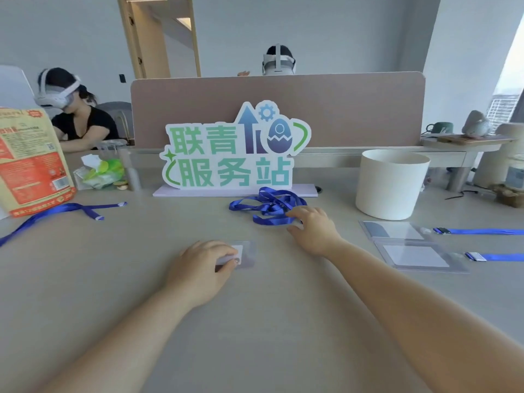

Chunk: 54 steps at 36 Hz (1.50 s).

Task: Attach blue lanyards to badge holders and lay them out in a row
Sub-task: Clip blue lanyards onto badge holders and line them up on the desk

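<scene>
My left hand (205,265) holds a clear badge holder (245,255) on the table, thumb and fingers pinching its left edge. My right hand (312,228) reaches onto a tangled pile of blue lanyards (268,205) in front of the sign, its fingers spread and touching the lower strands. At the right lie two badge holders, the far one (392,229) and the near one (416,256), each with a blue lanyard (479,231) running off to the right. One loose blue lanyard (56,211) stretches across the left of the table.
A standing sign (235,148) with green characters is behind the pile. A white round container (388,182) stands at the right, an orange bag (31,163) and a tissue pack (100,171) at the left. Two people with headsets sit beyond a brown divider (340,109).
</scene>
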Motion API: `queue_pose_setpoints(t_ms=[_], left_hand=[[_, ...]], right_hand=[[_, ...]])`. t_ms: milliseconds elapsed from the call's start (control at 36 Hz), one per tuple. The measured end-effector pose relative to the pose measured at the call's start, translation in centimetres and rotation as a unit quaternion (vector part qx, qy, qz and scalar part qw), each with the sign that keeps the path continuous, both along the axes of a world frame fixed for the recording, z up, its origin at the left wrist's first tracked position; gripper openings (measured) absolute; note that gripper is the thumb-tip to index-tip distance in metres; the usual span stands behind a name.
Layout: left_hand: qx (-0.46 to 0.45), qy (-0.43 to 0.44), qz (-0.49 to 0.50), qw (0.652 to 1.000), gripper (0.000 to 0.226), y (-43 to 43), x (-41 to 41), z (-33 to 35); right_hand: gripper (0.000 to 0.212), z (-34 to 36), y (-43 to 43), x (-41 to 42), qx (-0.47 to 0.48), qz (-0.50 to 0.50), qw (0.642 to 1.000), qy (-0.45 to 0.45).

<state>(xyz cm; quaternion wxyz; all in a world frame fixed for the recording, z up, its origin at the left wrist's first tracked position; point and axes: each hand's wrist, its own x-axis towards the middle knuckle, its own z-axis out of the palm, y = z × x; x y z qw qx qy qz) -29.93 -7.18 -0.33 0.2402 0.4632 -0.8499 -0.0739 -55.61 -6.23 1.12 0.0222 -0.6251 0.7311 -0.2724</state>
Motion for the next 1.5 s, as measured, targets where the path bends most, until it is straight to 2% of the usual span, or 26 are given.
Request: queue_pose_setpoints(t_ms=[83, 278, 472, 583, 639, 722, 806, 861, 1000, 1222, 1361, 1417, 1500], left_hand=[[0.026, 0.061, 0.034, 0.997, 0.022, -0.3, 0.1, 0.1], [0.042, 0.041, 0.012, 0.998, 0.029, -1.4, -0.4, -0.4], [0.053, 0.057, 0.007, 0.997, 0.028, -1.4, -0.4, -0.3], [0.056, 0.062, 0.004, 0.996, 0.027, -1.4, -0.3, -0.3], [0.057, 0.063, 0.003, 0.996, 0.029, -1.4, -0.3, -0.3], [0.058, 0.065, -0.002, 0.996, 0.031, -1.3, -0.2, -0.3], [0.058, 0.062, -0.001, 0.996, 0.031, -1.2, -0.3, -0.1], [0.057, 0.058, -0.001, 0.997, 0.03, -1.2, -0.3, -0.1], [0.049, 0.046, -0.001, 0.998, 0.03, -1.1, -0.3, 0.1], [0.057, 0.04, -0.004, 0.998, 0.036, -1.1, 0.0, 0.2], [0.058, 0.021, -0.002, 0.998, 0.031, -0.9, 0.2, 0.6], [0.056, 0.006, -0.001, 0.998, 0.032, -0.6, 0.3, 0.9], [0.068, -0.034, -0.004, 0.997, 0.051, -0.4, 0.6, 1.3]], right_hand=[[0.036, 0.2, -1.5, 0.7, -0.007, 0.0, 1.0, 0.001], [0.029, 1.4, -4.7, 2.0, -0.044, 0.003, 0.998, 0.038], [0.028, 1.4, -7.1, 2.5, -0.015, -0.051, 0.997, 0.055], [0.03, 1.6, -8.1, 2.9, 0.02, -0.055, 0.989, 0.135], [0.028, 1.6, -8.4, 3.0, 0.026, -0.063, 0.987, 0.144], [0.023, 1.5, -8.6, 2.8, 0.007, -0.073, 0.993, 0.093], [0.018, 2.4, -8.4, 2.5, -0.015, -0.069, 0.997, -0.033], [0.016, 3.7, -8.1, 2.5, -0.033, -0.055, 0.992, -0.111], [0.009, 7.8, -7.5, 2.5, -0.109, -0.006, 0.968, -0.225], [0.004, 7.7, -4.7, 3.2, -0.058, -0.003, 0.954, -0.295], [0.015, 4.2, -1.4, 4.2, -0.015, 0.016, 0.926, -0.376], [0.022, 3.1, -0.3, 4.6, 0.01, 0.032, 0.932, -0.361], [0.028, 2.3, 1.2, 4.8, 0.034, 0.066, 0.945, -0.318]])
